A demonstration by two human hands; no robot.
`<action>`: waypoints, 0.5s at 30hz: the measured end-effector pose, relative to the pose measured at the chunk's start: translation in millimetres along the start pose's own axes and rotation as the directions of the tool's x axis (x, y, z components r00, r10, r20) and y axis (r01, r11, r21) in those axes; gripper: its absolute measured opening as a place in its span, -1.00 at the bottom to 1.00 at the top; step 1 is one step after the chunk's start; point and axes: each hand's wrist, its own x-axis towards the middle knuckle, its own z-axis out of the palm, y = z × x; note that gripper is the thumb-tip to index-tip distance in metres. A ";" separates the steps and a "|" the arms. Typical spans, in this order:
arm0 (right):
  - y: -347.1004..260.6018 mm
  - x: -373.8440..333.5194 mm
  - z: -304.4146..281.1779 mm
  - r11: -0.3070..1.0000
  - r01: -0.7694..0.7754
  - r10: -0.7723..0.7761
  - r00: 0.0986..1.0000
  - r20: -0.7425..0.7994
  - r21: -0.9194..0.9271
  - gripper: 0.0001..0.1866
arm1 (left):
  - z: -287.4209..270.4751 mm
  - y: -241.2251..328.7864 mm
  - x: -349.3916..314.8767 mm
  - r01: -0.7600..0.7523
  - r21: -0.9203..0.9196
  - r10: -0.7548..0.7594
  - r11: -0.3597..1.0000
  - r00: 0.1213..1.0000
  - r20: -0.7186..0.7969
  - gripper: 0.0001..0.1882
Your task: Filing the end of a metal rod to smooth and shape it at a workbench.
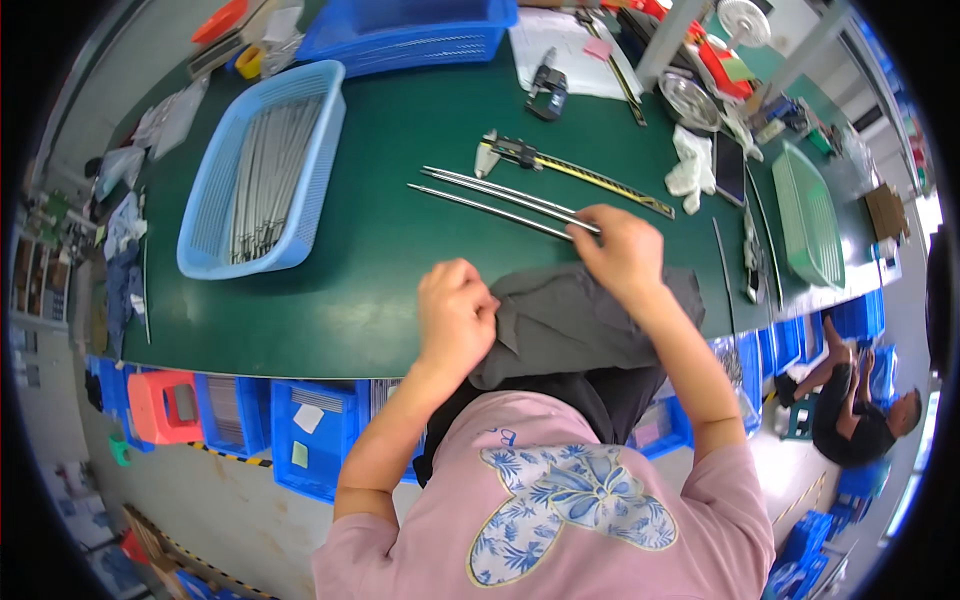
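My right hand (622, 252) is closed over the near right ends of thin, shiny metal rods (490, 210) with tapered tips. They lie slanting over the green table, their tips toward the far left; two run close together and one lies slightly apart. A dark grey cloth (580, 325) is bunched at the table's front edge, over my lap and under my right wrist. My left hand (456, 315) is curled at the cloth's left edge, its fingertips pinched against the fabric and partly hidden. A vernier caliper (580, 175) rests just beyond the rods.
A light blue basket (192, 225) full of thin metal rods stands at left on the green table (390, 120). Farther back are a blue crate (410, 50) and a micrometer (547, 90). White tissue (690, 168) and a green basket (810, 215) lie right. Another person (865, 415) sits beyond.
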 end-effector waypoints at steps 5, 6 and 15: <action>34.1 -49.3 -61.9 0.925 -0.375 0.376 0.927 -0.009 0.069 -0.80 | -19.7 -15.8 18.6 0.125 0.123 -0.125 0.985 0.992 -0.011 -0.69; 40.1 -63.5 -69.0 0.901 -0.434 0.434 0.901 -0.025 0.017 -0.78 | -21.6 -22.6 22.0 0.135 0.124 -0.136 0.983 0.991 0.000 -0.65; 47.4 -116.4 -56.9 0.945 -0.297 0.280 0.951 -0.134 -0.135 -0.57 | -15.9 25.8 14.6 -0.240 0.333 0.061 0.912 0.882 0.467 -0.48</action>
